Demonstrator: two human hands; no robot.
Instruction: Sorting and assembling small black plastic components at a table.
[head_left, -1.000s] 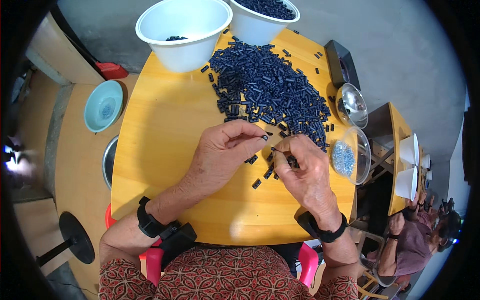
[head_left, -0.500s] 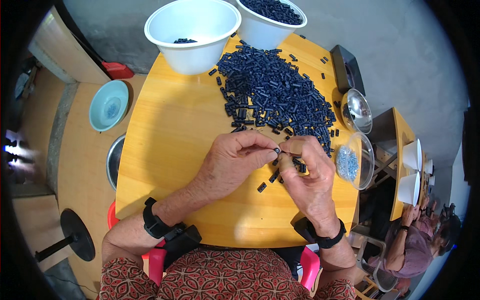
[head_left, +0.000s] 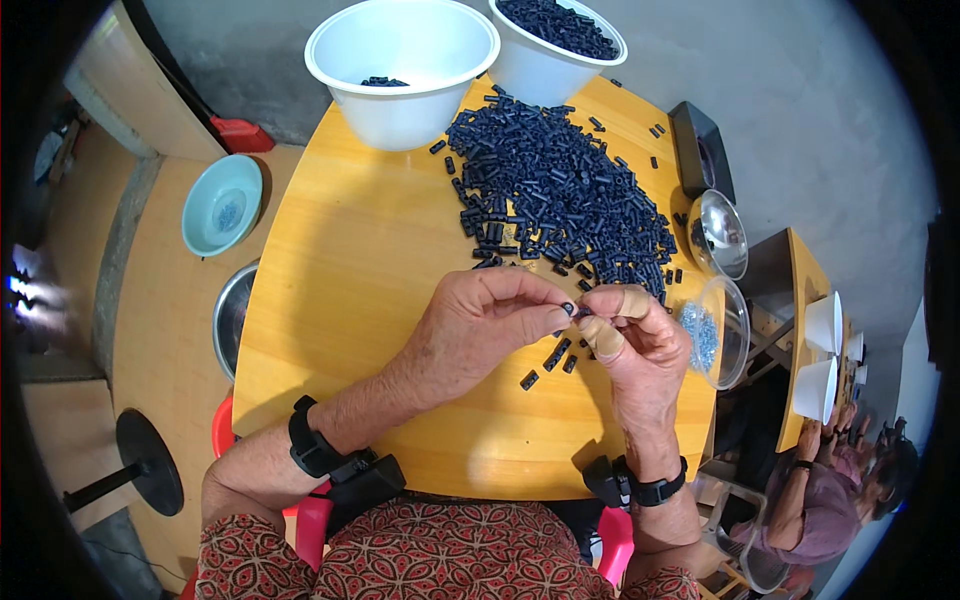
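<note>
My left hand [head_left: 465, 330] pinches a small black tubular plastic part [head_left: 567, 309] between thumb and forefinger, its round end showing. Close by on its right, my right hand [head_left: 643, 355] is closed in a pinch, tape wrapped round its thumb and a finger. A small dark bit shows at its fingertips, too little of it to name. Both hands hover over the table's near half. Just beyond them spreads a big heap of similar black parts [head_left: 570, 190], and several loose ones [head_left: 558, 353] lie below my fingertips.
At the back stand a white tub [head_left: 400, 115] with few black parts and a fuller white tub [head_left: 545, 75]. Along the right edge are a black tray [head_left: 700, 150], a steel bowl [head_left: 718, 235] and a clear container [head_left: 735, 330] of small bluish pieces. Another person [head_left: 815, 500] sits at right.
My right hand has shifted slightly right, its fingertips now a little farther from the left hand's. The left hand still pinches the black part. The whole view has shifted slightly.
</note>
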